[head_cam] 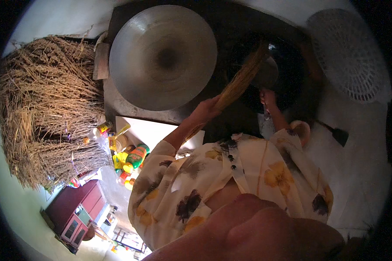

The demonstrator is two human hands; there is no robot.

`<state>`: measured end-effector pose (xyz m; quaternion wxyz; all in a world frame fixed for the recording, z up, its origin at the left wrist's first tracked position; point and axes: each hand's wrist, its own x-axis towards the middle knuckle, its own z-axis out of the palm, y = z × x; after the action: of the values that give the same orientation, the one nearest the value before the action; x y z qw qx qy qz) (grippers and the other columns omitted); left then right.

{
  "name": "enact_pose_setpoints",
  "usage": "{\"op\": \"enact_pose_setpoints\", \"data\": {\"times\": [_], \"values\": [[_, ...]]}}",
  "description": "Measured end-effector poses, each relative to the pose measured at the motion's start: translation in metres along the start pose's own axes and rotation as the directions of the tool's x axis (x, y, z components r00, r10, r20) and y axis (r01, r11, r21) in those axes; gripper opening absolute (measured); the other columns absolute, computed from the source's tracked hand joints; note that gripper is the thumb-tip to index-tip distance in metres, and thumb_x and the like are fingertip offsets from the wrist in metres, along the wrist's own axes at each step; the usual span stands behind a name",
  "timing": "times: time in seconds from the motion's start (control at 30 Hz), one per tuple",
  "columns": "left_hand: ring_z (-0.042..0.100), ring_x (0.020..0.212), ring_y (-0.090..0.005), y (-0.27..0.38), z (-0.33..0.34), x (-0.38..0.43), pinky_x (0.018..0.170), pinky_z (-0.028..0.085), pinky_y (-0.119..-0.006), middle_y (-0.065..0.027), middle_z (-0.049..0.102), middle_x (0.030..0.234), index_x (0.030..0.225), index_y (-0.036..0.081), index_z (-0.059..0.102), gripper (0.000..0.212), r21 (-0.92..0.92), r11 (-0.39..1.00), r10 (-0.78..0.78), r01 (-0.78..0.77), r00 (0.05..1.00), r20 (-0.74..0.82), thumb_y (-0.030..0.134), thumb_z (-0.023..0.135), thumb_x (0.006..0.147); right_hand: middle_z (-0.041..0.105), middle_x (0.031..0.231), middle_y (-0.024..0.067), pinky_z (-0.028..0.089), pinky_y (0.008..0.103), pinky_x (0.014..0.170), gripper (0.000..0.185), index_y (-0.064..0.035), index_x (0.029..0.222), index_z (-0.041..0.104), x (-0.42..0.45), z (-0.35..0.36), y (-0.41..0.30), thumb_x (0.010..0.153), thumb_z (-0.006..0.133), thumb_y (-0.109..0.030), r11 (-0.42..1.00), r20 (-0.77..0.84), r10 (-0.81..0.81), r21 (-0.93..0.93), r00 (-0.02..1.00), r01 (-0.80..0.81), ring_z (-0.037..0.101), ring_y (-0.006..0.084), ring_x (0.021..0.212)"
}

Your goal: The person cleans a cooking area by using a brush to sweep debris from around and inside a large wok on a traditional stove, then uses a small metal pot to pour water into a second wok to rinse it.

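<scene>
My left hand (210, 106) grips a bundled straw whisk broom (240, 80), its bristles slanting up and right over a dark wok (289, 81) set in the stove. My right hand (268, 97) is closed on the handle of a round scoop or ladle (267, 71), which is over the same wok, beside the broom's bristles. Deep shadow hides the wok's contents and whether the broom touches the scoop. A large metal wok or wok lid (192, 55), wide and round, lies on the stove top to the left.
A large stack of dried stalks (49, 107) stands at left, near condiment bottles (137, 156) and a white board (163, 130). A perforated plastic basket (349, 58) is at upper right, with a dark spatula (339, 135) below it. A red cabinet (81, 208) stands at lower left.
</scene>
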<state>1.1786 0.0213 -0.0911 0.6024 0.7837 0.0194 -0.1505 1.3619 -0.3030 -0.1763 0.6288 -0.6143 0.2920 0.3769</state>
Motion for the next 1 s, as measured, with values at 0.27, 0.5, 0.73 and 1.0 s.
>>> {"op": "enact_pose_setpoints", "data": {"times": [0.27, 0.5, 0.73, 1.0], "values": [[0.060, 0.078, -0.0409, 0.070, 0.032, 0.008, 0.065, 0.050, -0.047, -0.0195, 0.055, 0.098, 0.141, 0.015, 0.036, 0.063, 0.457, 0.888, 0.061, -0.051, 0.998, -0.007, 0.019, 0.061, 0.083, 0.034, 0.059, -0.0015, 0.021, 0.0354, 0.046, 0.024, -0.0103, 0.087, 0.056, -0.009, -0.045, 0.009, 0.098, 0.048, -0.030, 0.993, 0.091, 0.100, 0.059, 0.991, -0.105, 0.027, 0.0107, 0.047], [0.063, 0.075, -0.0365, 0.060, 0.033, 0.013, 0.061, 0.052, -0.046, -0.0189, 0.052, 0.103, 0.140, 0.014, 0.034, 0.064, 0.685, 0.716, 0.044, -0.133, 0.988, 0.146, 0.016, 0.060, 0.082, 0.032, 0.054, -0.0045, 0.021, 0.0326, 0.038, 0.027, -0.0095, 0.082, 0.058, -0.007, -0.084, 0.039, 0.099, 0.047, -0.027, 0.954, 0.094, -0.035, 0.301, 0.995, 0.005, 0.023, 0.0100, 0.040], [0.064, 0.075, -0.0350, 0.044, 0.010, -0.020, 0.057, 0.053, -0.045, -0.0180, 0.052, 0.104, 0.140, 0.014, 0.032, 0.063, 0.747, 0.664, -0.109, -0.022, 0.986, 0.125, 0.016, 0.060, 0.083, 0.026, 0.055, -0.0034, 0.019, 0.0337, 0.043, 0.033, -0.0085, 0.095, 0.063, -0.030, -0.035, 0.020, 0.100, 0.044, -0.035, 0.983, -0.098, 0.157, 0.111, 0.983, -0.146, 0.018, 0.0112, 0.044], [0.063, 0.072, -0.0382, -0.018, -0.050, -0.052, 0.060, 0.051, -0.048, -0.0181, 0.058, 0.105, 0.143, 0.019, 0.031, 0.065, 0.568, 0.818, 0.019, 0.086, 0.984, -0.176, 0.027, 0.060, 0.085, 0.031, 0.061, -0.0025, 0.019, 0.0361, 0.045, 0.033, -0.0101, 0.110, 0.063, 0.032, -0.083, 0.059, 0.100, 0.044, -0.035, 0.970, 0.003, 0.025, 0.242, 1.000, -0.025, 0.019, 0.0125, 0.046]]}}
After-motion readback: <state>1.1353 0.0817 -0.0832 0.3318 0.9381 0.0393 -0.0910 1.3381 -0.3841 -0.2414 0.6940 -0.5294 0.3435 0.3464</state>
